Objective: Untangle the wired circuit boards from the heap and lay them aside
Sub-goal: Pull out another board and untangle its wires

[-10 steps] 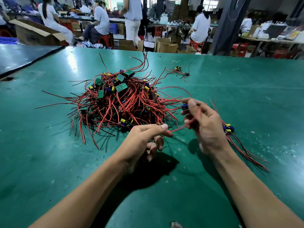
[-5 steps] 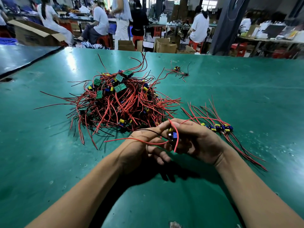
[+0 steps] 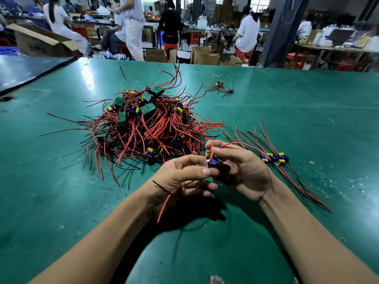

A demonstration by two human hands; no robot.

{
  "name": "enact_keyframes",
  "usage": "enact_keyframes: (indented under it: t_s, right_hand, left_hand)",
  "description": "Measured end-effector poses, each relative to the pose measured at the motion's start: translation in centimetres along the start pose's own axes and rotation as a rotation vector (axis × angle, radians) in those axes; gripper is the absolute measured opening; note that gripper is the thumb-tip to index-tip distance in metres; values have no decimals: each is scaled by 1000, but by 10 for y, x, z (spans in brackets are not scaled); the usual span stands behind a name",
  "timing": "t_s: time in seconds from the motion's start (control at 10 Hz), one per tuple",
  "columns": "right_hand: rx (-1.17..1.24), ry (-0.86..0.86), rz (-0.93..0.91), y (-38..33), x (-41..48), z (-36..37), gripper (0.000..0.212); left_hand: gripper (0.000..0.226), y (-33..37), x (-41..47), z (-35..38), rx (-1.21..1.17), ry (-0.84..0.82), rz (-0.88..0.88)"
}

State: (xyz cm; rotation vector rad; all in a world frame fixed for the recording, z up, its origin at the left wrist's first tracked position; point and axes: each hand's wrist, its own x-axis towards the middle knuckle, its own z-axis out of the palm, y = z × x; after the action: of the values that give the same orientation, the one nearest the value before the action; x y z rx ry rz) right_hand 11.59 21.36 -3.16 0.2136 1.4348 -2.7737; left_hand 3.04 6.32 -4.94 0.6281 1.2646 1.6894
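Came together — L hand & R hand pinch board between them; heap just behind.

green tbl | dark tbl far left | open cardbd box behind it | floor boxes ctr bg | red stool | dark pillar rt | workers in bg

We see a teal-green tabletop w/ pale specks. The heap is mostly red wire, some black, w/ green boards plus yellow & blue parts. The board betw. our fingers shows blue & yellow, red lead. Laid-aside bunch: red/black wires, yellow-blue parts. Bkgd stools red.
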Motion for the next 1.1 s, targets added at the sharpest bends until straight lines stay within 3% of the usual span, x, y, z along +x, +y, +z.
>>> enact_keyframes:
  t_s: [0.2, 0.4, 0.7, 0.9, 1.1]
  right_hand:
    - [-66, 60, -58, 0, 1, -12, 11]
    - [52, 283, -113, 0, 11, -18, 20]
    - [-253, 273, -230, 3, 11, -12, 29]
    - [-423, 277, -234, 5, 9, -6, 28]
    - [-466, 290, -204, 10, 8, -3, 36]
  left_hand:
    - [36, -4, -6, 2, -158, 90, 14]
    - [39, -4, -7, 2, -122, 110, -9]
    - [29, -13, -5, 13, 92, 141, 77]
    - [10, -12, -5, 14, 118, 157, 79]
    - [26, -7, -8, 12, 128, 139, 59]
